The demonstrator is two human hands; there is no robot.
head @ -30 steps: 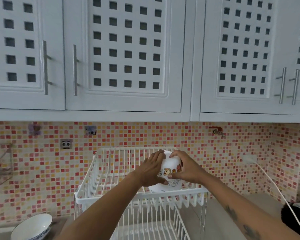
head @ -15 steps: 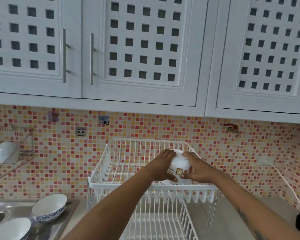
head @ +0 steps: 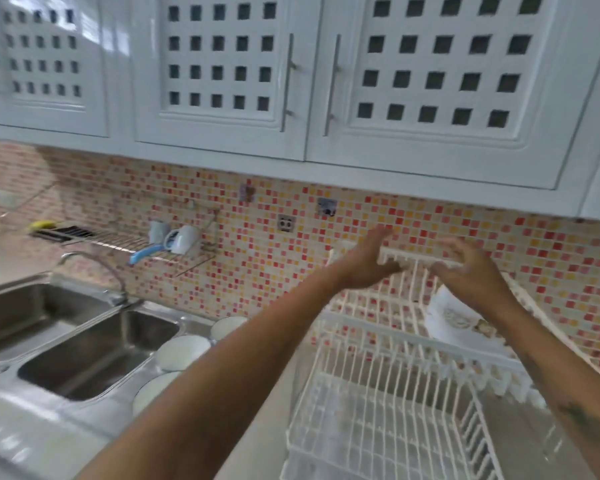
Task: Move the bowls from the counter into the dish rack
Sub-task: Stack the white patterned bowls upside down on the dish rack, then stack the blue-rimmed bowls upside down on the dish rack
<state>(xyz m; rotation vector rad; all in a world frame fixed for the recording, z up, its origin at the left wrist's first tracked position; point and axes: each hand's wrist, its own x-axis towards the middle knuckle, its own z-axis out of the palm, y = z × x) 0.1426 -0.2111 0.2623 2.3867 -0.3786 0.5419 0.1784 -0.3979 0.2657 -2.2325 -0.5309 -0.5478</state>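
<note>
A white bowl with a cartoon print [head: 456, 315] stands on its edge in the upper tier of the white wire dish rack [head: 371, 341]. My left hand [head: 369, 263] and my right hand [head: 468, 268] hover above the rack, fingers spread, holding nothing. My right hand is just above the racked bowl, apart from it. Three white bowls sit on the steel counter beside the sink: one at the back [head: 227, 327], one in the middle [head: 181, 353] and one nearest me [head: 153, 391], partly hidden by my left forearm. The view is blurred.
A double steel sink [head: 84, 355] with a tap [head: 94, 265] lies at the left. A wall wire shelf [head: 125, 242] holds a white mug and a blue-handled item. White cabinets hang overhead. The rack's lower tier [head: 378, 431] sits below my arms.
Both hands have let go of the printed bowl, which now rests in the rack's upper tier, and have lifted off it. The view has swung left, bringing the sink and counter bowls into sight.
</note>
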